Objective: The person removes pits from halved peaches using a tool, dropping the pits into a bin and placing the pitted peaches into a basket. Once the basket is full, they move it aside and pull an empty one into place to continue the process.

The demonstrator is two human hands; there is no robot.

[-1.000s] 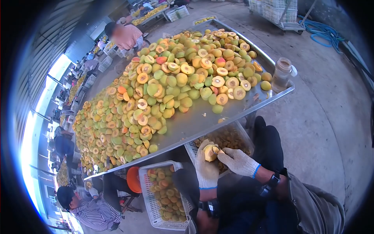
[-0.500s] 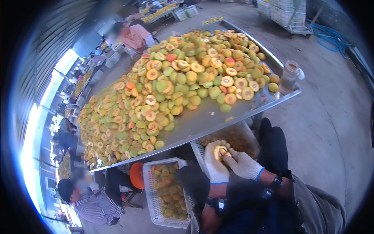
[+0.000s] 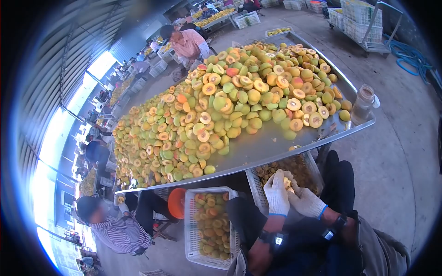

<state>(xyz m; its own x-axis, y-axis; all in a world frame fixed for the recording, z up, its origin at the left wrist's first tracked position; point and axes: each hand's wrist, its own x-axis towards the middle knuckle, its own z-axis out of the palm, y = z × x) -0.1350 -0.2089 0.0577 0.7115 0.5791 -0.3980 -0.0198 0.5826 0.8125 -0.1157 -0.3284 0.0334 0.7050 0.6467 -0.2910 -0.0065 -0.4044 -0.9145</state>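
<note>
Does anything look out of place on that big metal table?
One mild oddity: a clear jar stands at the corner of the metal table, close to the rim, where it might get knocked off. It looks out of place beside heaped cut fruit. Otherwise, nothing obvious stands out.

Metal table [image 3: 251, 149]; heaped fruit [image 3: 221, 112], many halved; clear jar [image 3: 363, 103] at corner.

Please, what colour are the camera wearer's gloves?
The knitted gloves are white, edged blue, clearest in the head view.
</note>
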